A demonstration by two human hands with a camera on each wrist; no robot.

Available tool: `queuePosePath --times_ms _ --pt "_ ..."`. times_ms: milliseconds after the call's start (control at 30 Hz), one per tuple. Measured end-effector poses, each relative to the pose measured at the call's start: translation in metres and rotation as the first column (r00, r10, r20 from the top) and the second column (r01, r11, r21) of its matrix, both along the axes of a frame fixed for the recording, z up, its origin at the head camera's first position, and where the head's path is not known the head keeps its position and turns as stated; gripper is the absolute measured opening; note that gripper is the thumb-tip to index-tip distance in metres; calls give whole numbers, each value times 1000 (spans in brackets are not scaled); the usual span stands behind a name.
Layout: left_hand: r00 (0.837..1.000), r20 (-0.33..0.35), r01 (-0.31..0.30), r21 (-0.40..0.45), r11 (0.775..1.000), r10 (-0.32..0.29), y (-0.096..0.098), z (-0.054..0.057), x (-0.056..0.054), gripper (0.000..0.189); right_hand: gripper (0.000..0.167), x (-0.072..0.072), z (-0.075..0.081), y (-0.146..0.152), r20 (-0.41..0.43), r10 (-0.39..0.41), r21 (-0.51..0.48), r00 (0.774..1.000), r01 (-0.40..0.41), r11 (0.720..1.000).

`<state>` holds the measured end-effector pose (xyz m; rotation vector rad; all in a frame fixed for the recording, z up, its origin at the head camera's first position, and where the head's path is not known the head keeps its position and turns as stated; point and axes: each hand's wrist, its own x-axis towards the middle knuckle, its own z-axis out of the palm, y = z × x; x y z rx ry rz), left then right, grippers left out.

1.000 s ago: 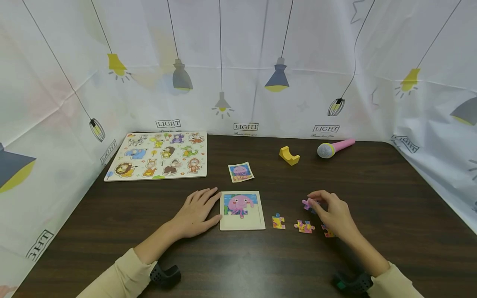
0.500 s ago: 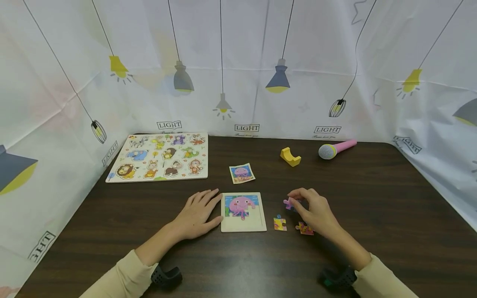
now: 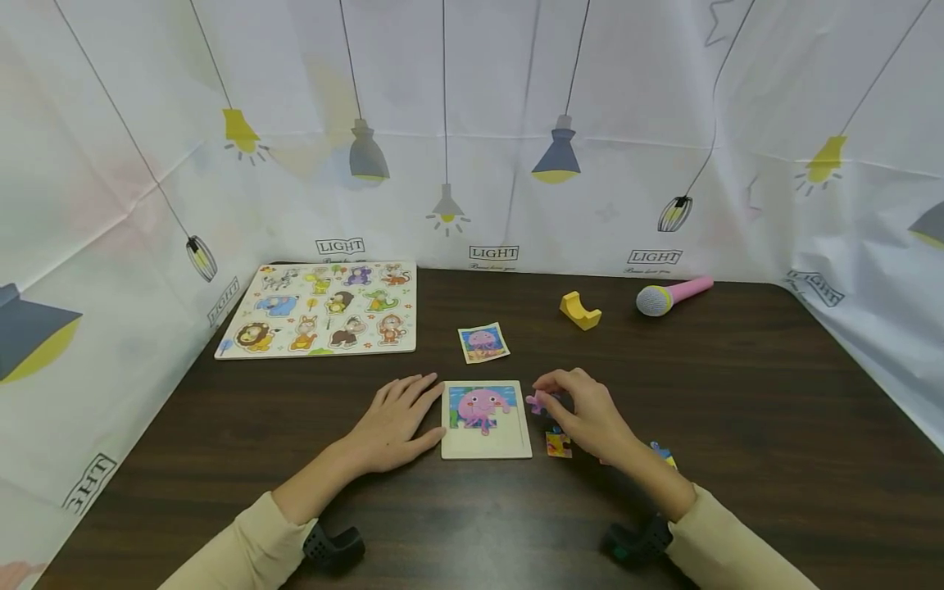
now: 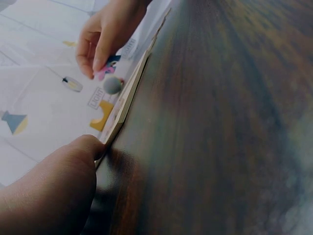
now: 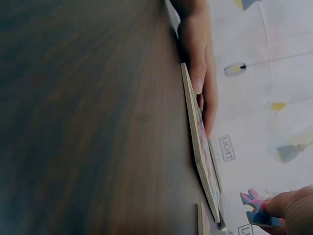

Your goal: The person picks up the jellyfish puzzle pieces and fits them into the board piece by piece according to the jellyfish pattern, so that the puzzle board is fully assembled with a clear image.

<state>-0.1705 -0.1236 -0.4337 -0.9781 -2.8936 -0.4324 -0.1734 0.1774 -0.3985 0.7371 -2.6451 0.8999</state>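
My left hand point(image 3: 391, 428) lies with fingers extended at the left edge of a small square jigsaw board point(image 3: 483, 449), its thumb and fingertips touching the rim. A pink octopus picture fills the board's upper part; bare wood shows below. Just right of the board, my right hand point(image 3: 590, 416) pinches a pink and blue jigsaw piece point(image 5: 257, 211) between thumb and fingers, held above the table. Below that hand lies a yellow and red piece point(image 3: 557, 444). Another loose piece point(image 3: 664, 453) shows beyond the right forearm, which hides most of a further one.
An octopus picture card point(image 3: 483, 342) lies behind the board. At the back left is a large animal peg puzzle point(image 3: 317, 311). A yellow curved block point(image 3: 580, 311) and a pink toy microphone point(image 3: 673, 295) lie at the back right, before a lamp-print cloth point(image 3: 487, 164).
My right hand has moved left with the pink and blue jigsaw piece, from above the loose pieces to beside the board's right edge. The left hand has stayed at the board.
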Motion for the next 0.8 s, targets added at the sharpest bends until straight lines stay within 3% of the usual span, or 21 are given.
queuePosePath --times_ms 800 --pt "1000 0 -1 -10 1000 1 0 2 1 65 9 -7 -10 -34 85 134 -10 987 -134 991"
